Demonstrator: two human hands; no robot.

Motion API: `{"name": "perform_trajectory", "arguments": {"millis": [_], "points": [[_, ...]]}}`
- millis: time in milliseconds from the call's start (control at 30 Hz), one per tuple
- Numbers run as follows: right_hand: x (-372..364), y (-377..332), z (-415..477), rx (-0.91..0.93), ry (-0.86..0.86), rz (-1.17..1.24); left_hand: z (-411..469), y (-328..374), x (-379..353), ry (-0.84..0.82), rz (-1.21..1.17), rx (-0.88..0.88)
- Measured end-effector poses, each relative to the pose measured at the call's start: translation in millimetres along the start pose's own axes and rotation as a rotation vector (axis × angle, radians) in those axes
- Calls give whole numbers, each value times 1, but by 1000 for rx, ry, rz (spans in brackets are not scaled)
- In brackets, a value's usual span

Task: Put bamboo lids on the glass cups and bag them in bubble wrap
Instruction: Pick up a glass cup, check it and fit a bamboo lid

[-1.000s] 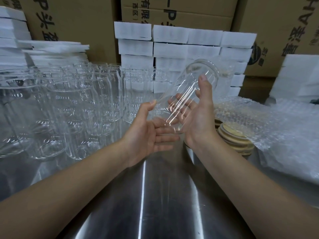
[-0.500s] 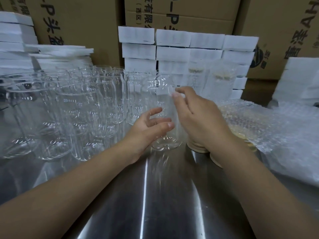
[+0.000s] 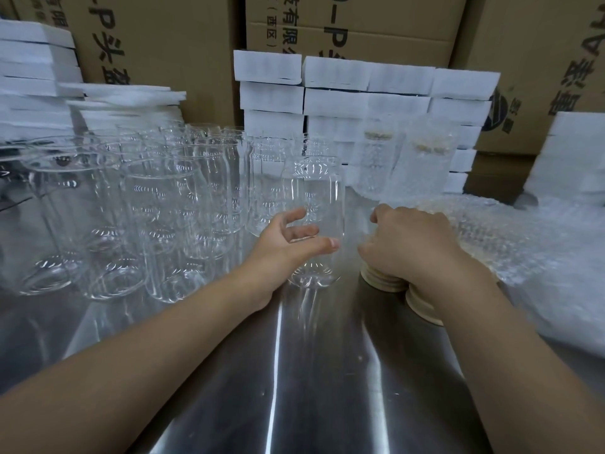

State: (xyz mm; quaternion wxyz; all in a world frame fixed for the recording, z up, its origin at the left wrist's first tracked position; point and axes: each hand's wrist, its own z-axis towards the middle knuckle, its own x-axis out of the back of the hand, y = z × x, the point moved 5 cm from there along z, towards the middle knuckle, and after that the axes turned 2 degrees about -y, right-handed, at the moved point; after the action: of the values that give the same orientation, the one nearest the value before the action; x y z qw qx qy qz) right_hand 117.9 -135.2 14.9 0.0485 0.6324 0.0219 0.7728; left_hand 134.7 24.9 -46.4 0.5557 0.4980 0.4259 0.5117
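Early yet: two bagged cups [image 3: 376, 165] far right; left hand [image 3: 284, 247] grips an unlidded glass cup [image 3: 316, 191], right hand [image 3: 409, 244] over bamboo lids [image 3: 383, 280], hold unclear.

Bare steel table [image 3: 311, 388] open in front, crowded glass cups [image 3: 157, 208] left, bubble wrap [image 3: 523, 244] right, foam blocks [image 3: 360, 93] behind.

Right hand [image 3: 409, 244] over the bamboo lids [image 3: 384, 282], fingertips and grip out of sight, lids mostly beneath it.
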Motion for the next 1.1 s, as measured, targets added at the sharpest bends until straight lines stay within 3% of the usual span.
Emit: {"name": "perform_trajectory", "arguments": {"millis": [233, 433, 633, 733, 800, 1100], "points": [[-5, -2, 2, 12, -67, 80, 0, 0, -1, 18, -3, 12], [24, 4, -1, 21, 367, 531, -2, 2, 0, 40, -60, 25], [41, 16, -15, 1, 690, 1251, -3, 2, 1, 38, -15, 25], [40, 21, -15, -9, 681, 1616, -4, 2, -2, -4, -8, 35], [39, 21, -13, 12, 658, 1732, -5, 2, -4, -31, -2, 23], [38, 6, -14, 144, 581, 1718, -4, 0, -11, -134, -8, -46]]}}
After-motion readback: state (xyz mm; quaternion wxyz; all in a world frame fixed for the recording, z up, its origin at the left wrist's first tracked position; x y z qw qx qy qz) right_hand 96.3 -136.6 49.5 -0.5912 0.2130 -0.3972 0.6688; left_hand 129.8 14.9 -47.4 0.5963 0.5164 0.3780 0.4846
